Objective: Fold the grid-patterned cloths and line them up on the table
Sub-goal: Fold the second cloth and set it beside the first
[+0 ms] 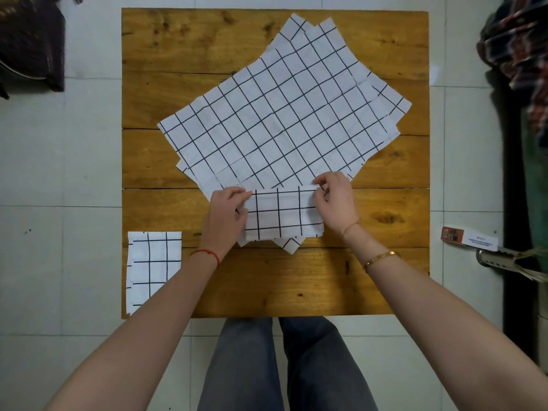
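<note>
Left hand (228, 215) and right hand (333, 200) pinch the far corners of a half-folded grid cloth (283, 216), seemingly light, limp fabric best held by its edges.

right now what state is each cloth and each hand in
white grid-patterned cloth between the hands: partly folded, flat on the wooden table, overlapping the pile's near edge
folded white grid cloth at the table's near left corner: folded, lying flat
pile of unfolded grid cloths: spread open, skewed, stacked
left hand: fingers pinching the cloth's left end
right hand: fingers pinching its right end
</note>
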